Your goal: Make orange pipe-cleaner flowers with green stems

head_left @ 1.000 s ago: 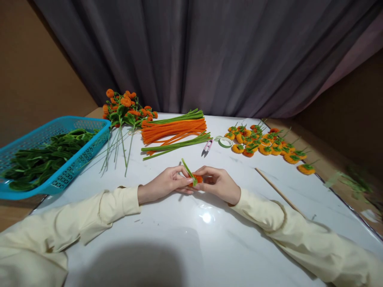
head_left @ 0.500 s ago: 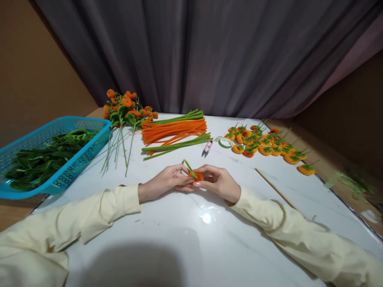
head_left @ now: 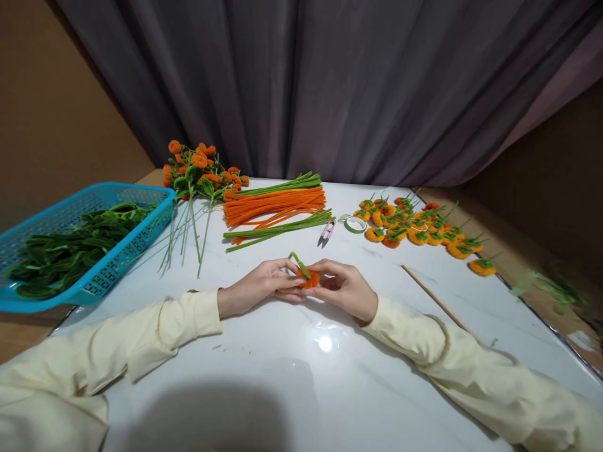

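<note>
Between my two hands, just above the white table, is a small orange pipe-cleaner pumpkin (head_left: pixel 309 280) with a bent green stem (head_left: pixel 300 265) sticking up. My left hand (head_left: pixel 266 284) grips its left side, fingers closed round it. From the right, my right hand (head_left: pixel 347 287) pinches the orange rim between thumb and fingers. Beyond the hands lie pink-handled thread snips (head_left: pixel 326 234) and a roll of green tape (head_left: pixel 355 225). Orange pipe cleaners (head_left: pixel 277 206) and green pipe cleaners (head_left: pixel 282 230) are stacked behind them.
A blue basket (head_left: pixel 106 274) of green leaves stands at left. Orange flowers on stems (head_left: pixel 198 162) lie at the back left. Several finished small pumpkins (head_left: pixel 421 236) fill the back right. A thin wooden stick (head_left: pixel 433 296) lies near my right sleeve. A dark curtain (head_left: pixel 301 88) hangs behind.
The fingers of my right hand have shifted slightly on the orange piece, and more of its rim shows now. Both hands stay in nearly the same place.
</note>
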{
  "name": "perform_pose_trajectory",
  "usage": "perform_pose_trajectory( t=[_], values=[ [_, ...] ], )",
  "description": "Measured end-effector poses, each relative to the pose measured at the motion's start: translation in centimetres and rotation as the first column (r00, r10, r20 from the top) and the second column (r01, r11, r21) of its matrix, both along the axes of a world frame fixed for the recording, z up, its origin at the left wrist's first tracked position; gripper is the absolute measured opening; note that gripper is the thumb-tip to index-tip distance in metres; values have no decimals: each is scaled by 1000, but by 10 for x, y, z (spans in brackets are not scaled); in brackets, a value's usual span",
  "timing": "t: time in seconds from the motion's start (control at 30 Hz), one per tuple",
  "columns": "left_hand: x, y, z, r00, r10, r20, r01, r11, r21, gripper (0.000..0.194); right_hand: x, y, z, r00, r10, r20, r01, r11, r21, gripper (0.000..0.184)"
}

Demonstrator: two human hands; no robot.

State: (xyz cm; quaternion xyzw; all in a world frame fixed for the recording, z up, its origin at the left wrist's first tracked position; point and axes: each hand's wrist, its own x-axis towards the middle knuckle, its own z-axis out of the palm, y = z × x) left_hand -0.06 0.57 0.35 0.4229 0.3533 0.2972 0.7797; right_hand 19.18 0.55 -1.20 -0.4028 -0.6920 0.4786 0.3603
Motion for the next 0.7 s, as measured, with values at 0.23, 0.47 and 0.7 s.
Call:
perform_pose_trajectory(
  t=[0.23, 0.47, 0.7],
  values=[
    [-2, 1, -1, 1000, -24, -5, 24, 999, 22, 30, 0, -1, 1, 1000, -6, -9, 6, 1000, -28, 40],
    [-3, 1, 0, 999, -48, -1, 48, 998, 38, 26, -1, 0, 1, 1000, -7, -31, 7, 1000, -23, 40],
    [-2, 1, -1, 999, -37, -14, 38, 999, 28, 27, 1, 1, -1, 999, 1, -40, 0, 1000, 7, 38]
  ],
)
